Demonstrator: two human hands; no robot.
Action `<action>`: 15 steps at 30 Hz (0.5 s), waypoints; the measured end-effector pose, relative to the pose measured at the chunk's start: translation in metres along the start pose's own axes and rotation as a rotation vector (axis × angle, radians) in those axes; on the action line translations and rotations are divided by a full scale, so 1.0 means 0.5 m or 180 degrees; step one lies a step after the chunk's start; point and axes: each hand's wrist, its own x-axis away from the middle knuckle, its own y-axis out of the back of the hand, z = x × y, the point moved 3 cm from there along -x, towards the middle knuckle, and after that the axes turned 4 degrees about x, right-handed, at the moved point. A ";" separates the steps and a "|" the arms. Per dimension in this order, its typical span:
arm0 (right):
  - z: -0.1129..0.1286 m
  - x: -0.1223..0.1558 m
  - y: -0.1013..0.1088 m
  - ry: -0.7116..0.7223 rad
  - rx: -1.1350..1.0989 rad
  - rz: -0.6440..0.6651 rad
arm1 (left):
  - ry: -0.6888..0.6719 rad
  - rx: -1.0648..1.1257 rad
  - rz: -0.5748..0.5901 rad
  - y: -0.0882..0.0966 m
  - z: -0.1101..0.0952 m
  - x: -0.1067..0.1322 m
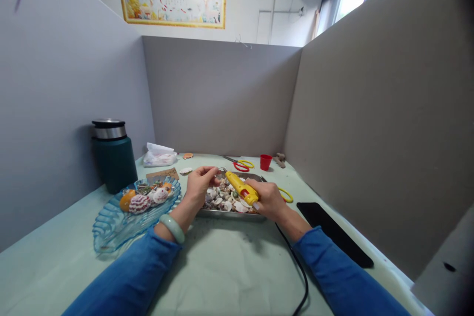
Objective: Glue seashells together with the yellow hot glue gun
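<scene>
My right hand [269, 199] grips a yellow hot glue gun [240, 187], its nozzle pointing up-left towards my left hand. My left hand [200, 182] is pinched on something small that I cannot make out, held over a metal tray [229, 213] filled with several small seashells. A black cord [299, 269] runs from the glue gun towards me over the pale green table cover. To the left lies a blue glass shell-shaped dish [111, 229] with larger shells [139, 203] glued at its far end.
A dark green thermos [114, 155] stands at the left wall. At the back are a tissue pack [159, 155], red-and-yellow scissors [240, 164] and a small red cup [265, 161]. A black phone [333, 232] lies at the right. Grey partition walls enclose the desk on three sides.
</scene>
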 end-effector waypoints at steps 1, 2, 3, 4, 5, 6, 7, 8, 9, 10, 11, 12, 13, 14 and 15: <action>0.000 0.000 -0.001 0.0005 0.0007 0.0023 | 0.0001 0.0009 0.0005 -0.001 0.000 0.000; 0.001 0.000 -0.001 0.0010 0.0010 0.0041 | 0.0000 0.0017 0.0015 -0.001 0.000 0.000; 0.001 -0.001 -0.002 0.0013 0.0009 0.0047 | -0.0002 0.0024 0.0027 -0.001 0.000 0.000; 0.001 -0.001 -0.002 0.0017 -0.0001 0.0044 | -0.0002 0.0027 0.0041 -0.002 0.000 0.000; 0.002 -0.001 -0.001 0.0021 -0.0014 0.0035 | 0.0006 0.0026 0.0051 -0.002 0.001 0.000; 0.002 -0.001 -0.001 0.0020 -0.0024 0.0022 | 0.0016 0.0020 0.0057 -0.001 0.002 -0.001; 0.002 -0.001 -0.001 0.0015 -0.0029 0.0008 | 0.0024 0.0017 0.0062 -0.001 0.003 -0.001; 0.002 -0.001 0.000 0.0009 -0.0027 -0.0009 | 0.0026 0.0017 0.0066 0.000 0.004 -0.002; 0.002 -0.001 0.000 0.0007 -0.0019 -0.0028 | 0.0024 0.0019 0.0075 0.000 0.005 -0.002; 0.002 -0.001 0.000 0.0008 -0.0010 -0.0048 | 0.0020 0.0024 0.0087 0.000 0.006 -0.003; 0.002 -0.001 0.001 0.0006 -0.0003 -0.0063 | 0.0015 0.0027 0.0098 0.001 0.006 -0.003; 0.002 -0.001 0.001 0.0006 -0.0005 -0.0067 | 0.0012 0.0023 0.0111 0.001 0.007 -0.003; 0.002 -0.001 0.001 0.0006 -0.0010 -0.0066 | 0.0012 0.0010 0.0118 0.001 0.007 -0.003; 0.001 -0.001 0.001 0.0008 -0.0017 -0.0058 | 0.0011 -0.0009 0.0118 0.001 0.007 -0.003; 0.001 -0.001 0.000 0.0008 -0.0022 -0.0049 | 0.0009 -0.0028 0.0110 0.000 0.007 -0.002</action>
